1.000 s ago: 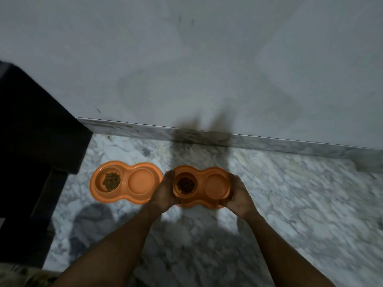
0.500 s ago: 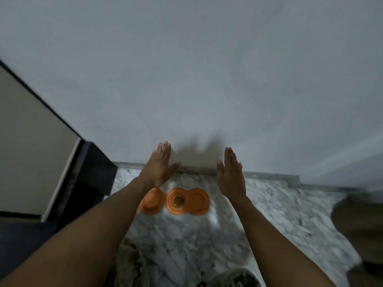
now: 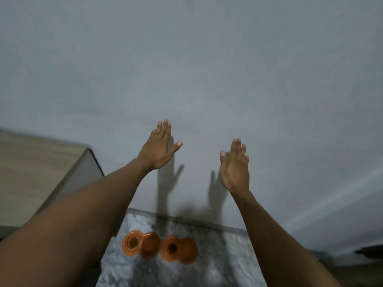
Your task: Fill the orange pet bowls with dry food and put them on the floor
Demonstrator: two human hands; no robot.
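Observation:
Two orange double pet bowls stand side by side on the marble floor near the wall. The left bowl (image 3: 141,243) and the right bowl (image 3: 179,249) each hold dark dry food in their left cup; the right cups look bare. My left hand (image 3: 158,149) and my right hand (image 3: 235,167) are raised far above the bowls, in front of the grey wall, fingers straight and holding nothing.
A grey wall (image 3: 207,69) with a marble skirting (image 3: 207,223) runs behind the bowls. A light wooden cabinet top (image 3: 31,172) with a dark edge stands at the left. Marble floor (image 3: 186,272) stretches below the bowls. A dark blurred object (image 3: 371,250) lies at the right edge.
Both hands let go of the right bowl, which now rests on the floor, and rose up with straight fingers. The view lifted away from the floor.

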